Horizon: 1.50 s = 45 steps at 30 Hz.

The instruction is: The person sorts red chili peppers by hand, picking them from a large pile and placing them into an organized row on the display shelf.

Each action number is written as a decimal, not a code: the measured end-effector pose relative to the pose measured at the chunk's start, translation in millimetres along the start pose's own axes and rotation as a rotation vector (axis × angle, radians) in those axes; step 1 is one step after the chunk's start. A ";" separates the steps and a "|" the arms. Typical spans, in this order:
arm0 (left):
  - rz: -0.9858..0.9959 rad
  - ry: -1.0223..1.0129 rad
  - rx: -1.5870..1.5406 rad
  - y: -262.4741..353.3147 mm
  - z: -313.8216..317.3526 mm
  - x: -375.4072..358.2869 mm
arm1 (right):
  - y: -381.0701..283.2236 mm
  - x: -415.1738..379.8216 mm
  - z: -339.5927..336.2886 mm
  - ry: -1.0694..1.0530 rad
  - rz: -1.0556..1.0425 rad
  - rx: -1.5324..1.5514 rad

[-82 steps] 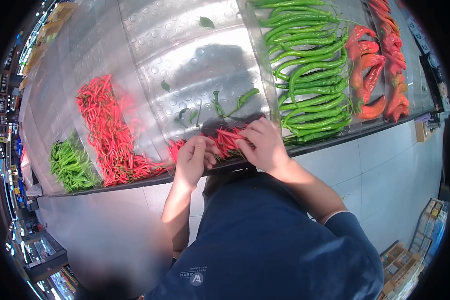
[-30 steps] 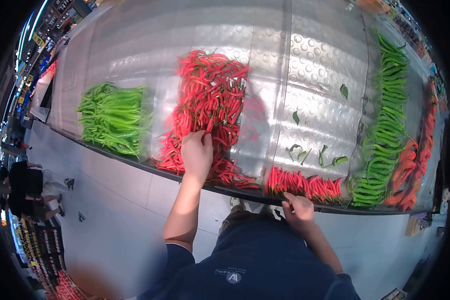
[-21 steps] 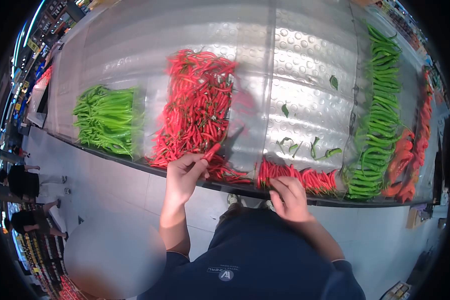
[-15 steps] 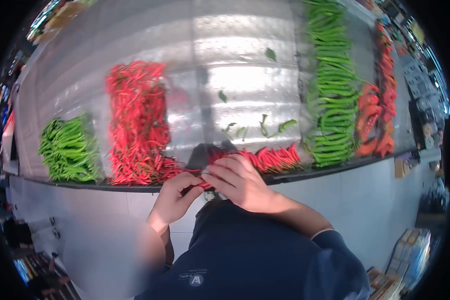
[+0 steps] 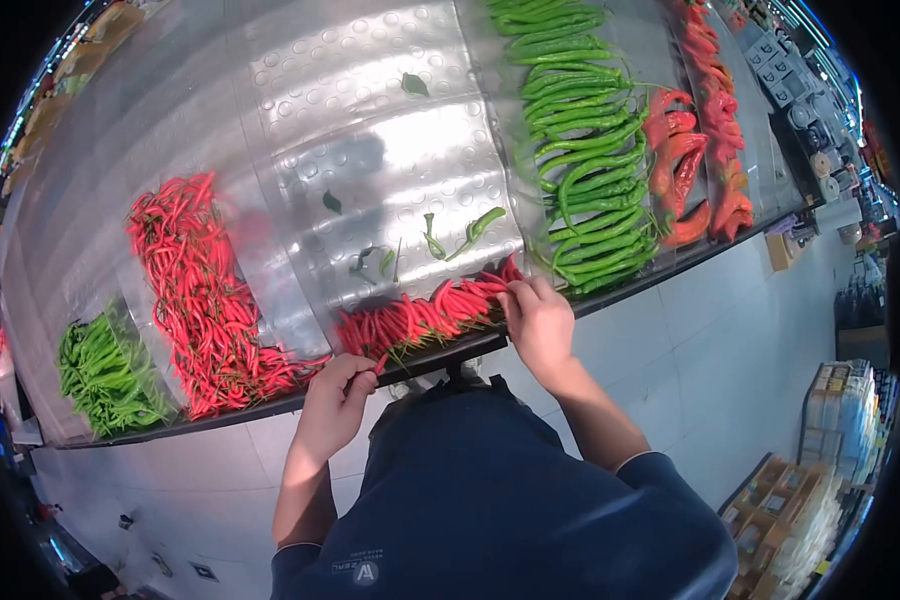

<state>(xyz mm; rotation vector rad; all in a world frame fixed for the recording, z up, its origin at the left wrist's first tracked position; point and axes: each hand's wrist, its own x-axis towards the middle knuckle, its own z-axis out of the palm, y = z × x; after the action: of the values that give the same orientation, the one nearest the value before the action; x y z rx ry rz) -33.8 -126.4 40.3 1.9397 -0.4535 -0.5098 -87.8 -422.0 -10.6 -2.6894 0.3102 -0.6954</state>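
A row of small red chillies point(image 5: 420, 318) lies along the front edge of a sloped metal display shelf point(image 5: 370, 130). My right hand point(image 5: 536, 320) rests on the right end of that row, fingers closed around a chilli there. At the row's left end, my left hand point(image 5: 336, 396) pinches a few red chillies between thumb and fingers. A tall pile of red chillies point(image 5: 195, 295) fills the compartment to the left, behind a clear divider.
Small green chillies point(image 5: 100, 370) lie at far left. Long green peppers point(image 5: 580, 170) and large red peppers point(image 5: 695, 150) fill the right compartments. Loose green leaves and stems point(image 5: 430, 235) lie on the bare metal. Grey floor tiles and stacked cartons point(image 5: 800, 500) are at lower right.
My left hand took chillies from the big red pile and came back to the front row. My right hand slid from the middle to the row's right end. The view swung right.
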 end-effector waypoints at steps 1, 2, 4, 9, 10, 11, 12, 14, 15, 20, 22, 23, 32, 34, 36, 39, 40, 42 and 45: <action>0.002 -0.003 0.003 0.2 2.7 2.8 | -1.9 -1.6 2.7 0.005 0.034 -0.003; -0.017 0.017 -0.053 0.9 6.3 4.2 | -2.8 -2.1 6.3 0.005 0.039 -0.002; -0.039 0.034 -0.108 4.0 10.7 7.0 | -1.7 -3.5 15.2 -0.064 0.101 -0.083; -0.132 -0.035 -0.418 8.8 22.5 19.8 | -7.2 -7.6 9.5 -0.162 0.127 -0.097; -0.134 -0.034 -0.417 9.5 26.6 24.2 | -11.0 -6.5 4.5 -0.094 0.025 0.013; -0.165 -0.039 -0.516 10.3 31.3 29.2 | -15.8 -5.0 -0.9 -0.025 -0.078 0.123; -0.197 -0.043 -0.613 10.9 36.5 31.6 | -25.8 -6.9 -7.5 -0.027 -0.079 0.126; -0.195 -0.033 -0.617 13.7 52.1 35.3 | -48.9 -15.3 -18.3 -0.298 -0.085 0.810; -0.192 -0.026 -0.624 14.1 58.5 37.6 | -54.3 -17.4 -18.7 -0.315 -0.117 0.790; -0.129 -0.058 -0.607 9.9 67.7 36.1 | -41.1 -20.8 -5.5 -0.264 -0.073 0.695; -0.137 0.064 -0.564 15.0 64.3 34.1 | -25.8 -6.8 -11.5 -0.200 0.139 0.601; -0.136 0.063 -0.565 12.2 60.4 32.7 | -12.2 0.9 -9.2 -0.140 0.135 0.439; -0.117 0.385 -0.516 -31.5 2.2 5.1 | 13.8 5.4 16.8 -0.162 -0.072 -0.343; -0.107 0.474 -0.463 -28.0 -4.6 -2.7 | 5.9 5.3 16.4 -0.209 -0.047 -0.370; -0.056 0.562 -0.449 -34.5 -15.6 -13.1 | 3.4 10.2 14.3 -0.147 -0.179 -0.246; -0.033 0.737 -0.322 -65.3 -35.6 -28.3 | 8.7 11.1 20.6 -0.225 -0.225 -0.116; -0.036 0.770 -0.311 -75.4 -44.7 -33.8 | 9.3 10.3 23.1 -0.222 -0.196 -0.091; -0.104 0.925 -0.037 -97.9 -61.6 -44.0 | 8.5 11.8 22.3 -0.223 -0.213 -0.125; -0.186 1.024 0.157 -104.8 -85.1 -54.4 | 4.2 15.2 16.7 -0.218 -0.218 -0.069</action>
<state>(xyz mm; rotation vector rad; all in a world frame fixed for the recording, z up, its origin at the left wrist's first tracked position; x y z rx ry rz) -24.6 7.7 -15.4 2.1114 0.3566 0.4416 -66.9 -425.7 -19.5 -2.8601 -0.0157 -0.4493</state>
